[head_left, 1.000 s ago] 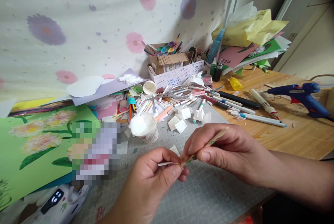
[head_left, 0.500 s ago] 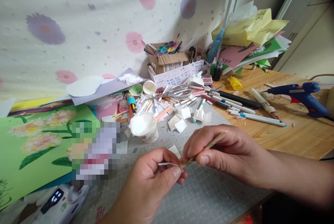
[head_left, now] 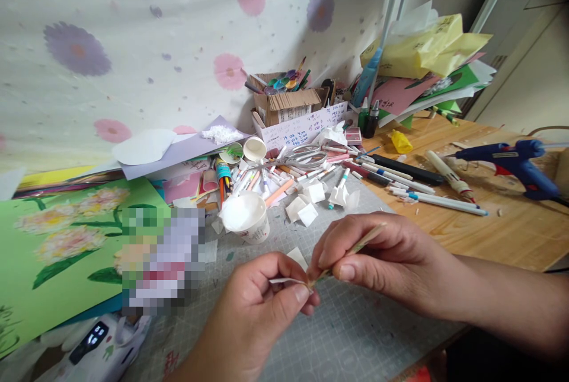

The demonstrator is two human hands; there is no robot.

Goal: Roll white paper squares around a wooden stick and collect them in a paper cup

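Observation:
My left hand [head_left: 260,305] pinches a small white piece of paper [head_left: 287,280] between thumb and forefinger. Opposite it, my right hand [head_left: 382,263] is closed on a thin wooden stick [head_left: 367,239] with greenish stains. The stick slants down to the left, and its lower tip meets the paper at my left fingertips. Both hands are held over the grey cutting mat [head_left: 355,334]. Just behind them, a loose white paper square [head_left: 297,258] lies on the mat. Part of the held paper is hidden by my left fingers.
A paper cup [head_left: 255,231] with white contents stands behind my left hand. Several folded paper squares [head_left: 302,210], markers [head_left: 438,201] and scissors [head_left: 306,158] lie beyond. A blue glue gun [head_left: 511,159] rests at right; a green flower picture [head_left: 80,234] lies at left.

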